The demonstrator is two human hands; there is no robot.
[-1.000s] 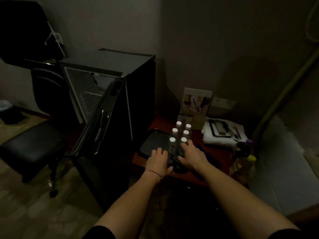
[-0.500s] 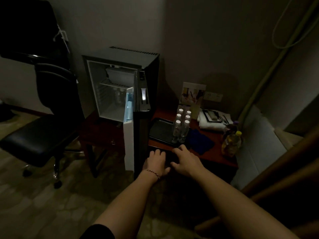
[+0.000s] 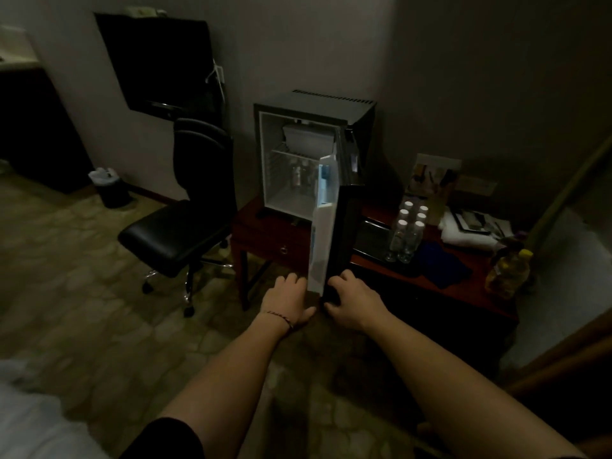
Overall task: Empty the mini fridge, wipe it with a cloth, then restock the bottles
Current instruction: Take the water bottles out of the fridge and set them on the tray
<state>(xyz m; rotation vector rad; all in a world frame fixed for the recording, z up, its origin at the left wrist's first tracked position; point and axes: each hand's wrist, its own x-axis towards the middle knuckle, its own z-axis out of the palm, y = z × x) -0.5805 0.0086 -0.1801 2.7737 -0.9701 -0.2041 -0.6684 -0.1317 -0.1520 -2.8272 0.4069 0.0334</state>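
Note:
The black mini fridge (image 3: 357, 111) stands on a low red-brown table (image 3: 265, 233), its door (image 3: 326, 226) swung open towards me. Inside, a few bottles (image 3: 299, 173) stand under the wire shelf. Several clear bottles with white caps (image 3: 409, 226) stand on a black tray (image 3: 371, 236) to the right of the fridge. A dark blue cloth (image 3: 443, 266) lies beside them. My left hand (image 3: 288, 306) and right hand (image 3: 354, 304) hang on either side of the door's lower corner, fingers loosely curled and holding nothing. Whether they touch the door I cannot tell.
A black office chair (image 3: 178, 226) stands left of the table, with a small bin (image 3: 111, 188) by the wall behind it. On the table's right end are a yellow-capped bottle (image 3: 510, 273), a folded white towel (image 3: 470, 233) and a standing brochure (image 3: 433, 173).
My view has pulled back and swung left. Both hands have come away from the bottles on the tray and now sit low by the open door's bottom corner.

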